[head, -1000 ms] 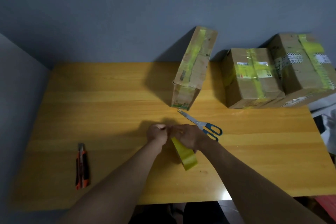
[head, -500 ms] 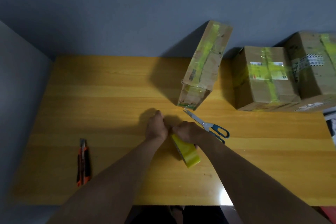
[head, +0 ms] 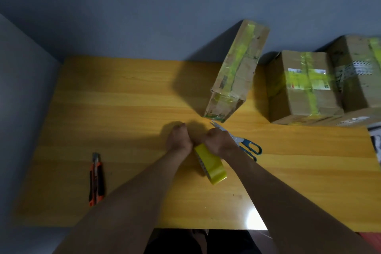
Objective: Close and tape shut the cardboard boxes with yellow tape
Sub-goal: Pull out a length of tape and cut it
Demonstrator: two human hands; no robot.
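A roll of yellow tape [head: 210,164] stands on edge at the middle of the wooden table [head: 123,109]. My right hand [head: 218,142] grips its far side with curled fingers. My left hand [head: 179,139] is next to it with fingers curled at the roll's far end; what they pinch is hidden. Three cardboard boxes stand at the back right, all closed and striped with yellow tape: a tall narrow box [head: 235,72], a middle box [head: 305,88] and a box cut off by the right edge [head: 358,72].
Scissors with blue handles [head: 247,146] lie just right of my right hand, blades toward the narrow box. An orange and black utility knife [head: 95,179] lies at the front left. Grey walls close the back and the left side.
My hands have stayed together on the tape roll. The left hand's fingers have reached a little farther forward. The view has shifted, with the boxes sliding toward the right.
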